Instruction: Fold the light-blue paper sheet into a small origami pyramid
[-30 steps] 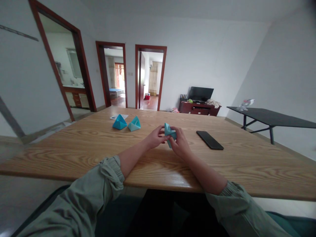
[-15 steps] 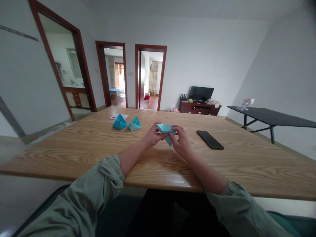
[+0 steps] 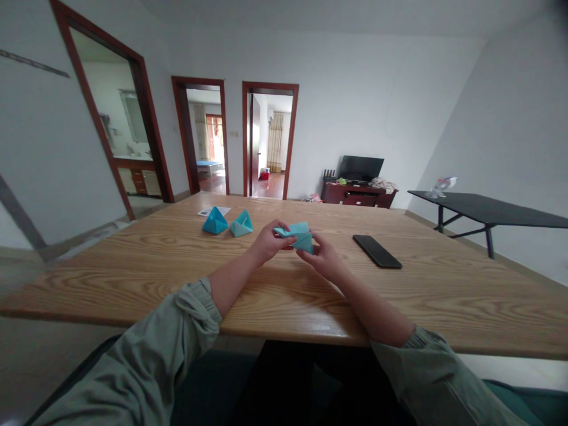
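Note:
Between my two hands, just above the wooden table (image 3: 177, 284), is a light blue folded paper (image 3: 302, 235). My left hand (image 3: 269, 241) pinches its left part, thumb on the near side and fingers behind. On the right edge, my right hand (image 3: 325, 255) grips the paper with thumb and fingers. Some of its folds are hidden by my fingers. To the left of my hands stand two folded paper shapes, a deeper blue one (image 3: 215, 220) and a pale blue one (image 3: 242, 223), side by side.
A black phone (image 3: 377, 251) lies on the table right of my hands. Behind the paper shapes is a printed sheet (image 3: 220, 210). A black table (image 3: 497, 208) stands at the right, and a TV (image 3: 361, 168) on a cabinet (image 3: 350, 194) by the far wall.
The folded paper has turned and looks flatter, and its downward-pointing part no longer hangs below. My left hand has shifted slightly left, and my right fingers have moved to the paper's right edge.

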`<action>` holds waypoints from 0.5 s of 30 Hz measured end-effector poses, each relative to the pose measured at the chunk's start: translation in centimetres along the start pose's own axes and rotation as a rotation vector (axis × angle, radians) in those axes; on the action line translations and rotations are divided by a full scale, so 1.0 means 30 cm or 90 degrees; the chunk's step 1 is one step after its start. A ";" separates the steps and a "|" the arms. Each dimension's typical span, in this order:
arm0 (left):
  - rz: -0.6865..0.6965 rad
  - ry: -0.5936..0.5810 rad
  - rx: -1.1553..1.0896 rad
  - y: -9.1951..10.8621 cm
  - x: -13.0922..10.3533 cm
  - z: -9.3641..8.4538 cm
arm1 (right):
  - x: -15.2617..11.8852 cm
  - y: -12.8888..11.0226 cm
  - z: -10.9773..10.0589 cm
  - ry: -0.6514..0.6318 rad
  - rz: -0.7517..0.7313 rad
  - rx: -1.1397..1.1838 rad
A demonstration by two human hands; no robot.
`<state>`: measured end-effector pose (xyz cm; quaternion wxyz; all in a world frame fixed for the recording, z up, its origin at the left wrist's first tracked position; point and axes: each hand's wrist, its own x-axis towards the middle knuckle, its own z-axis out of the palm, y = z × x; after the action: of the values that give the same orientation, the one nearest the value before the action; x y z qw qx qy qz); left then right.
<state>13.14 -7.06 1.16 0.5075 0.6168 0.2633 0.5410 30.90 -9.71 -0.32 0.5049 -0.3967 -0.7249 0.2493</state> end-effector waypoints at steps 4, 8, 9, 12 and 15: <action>0.000 -0.001 0.089 -0.009 0.013 -0.023 | 0.002 0.010 -0.022 -0.058 0.046 -0.019; 0.030 -0.066 0.295 -0.009 0.022 -0.070 | 0.009 0.010 -0.049 0.032 -0.006 -0.107; 0.051 -0.075 0.339 -0.010 0.025 -0.083 | 0.011 0.013 -0.053 0.049 -0.022 -0.116; 0.090 -0.087 0.389 -0.019 0.036 -0.112 | 0.019 0.033 -0.061 0.074 -0.045 -0.133; 0.080 -0.094 0.367 -0.032 0.043 -0.125 | 0.022 0.057 -0.063 0.072 -0.036 -0.142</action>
<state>10.21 -4.33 0.41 0.2944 0.7881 0.3299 0.4282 33.10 -8.29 -0.56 0.5047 -0.4434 -0.7292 0.1303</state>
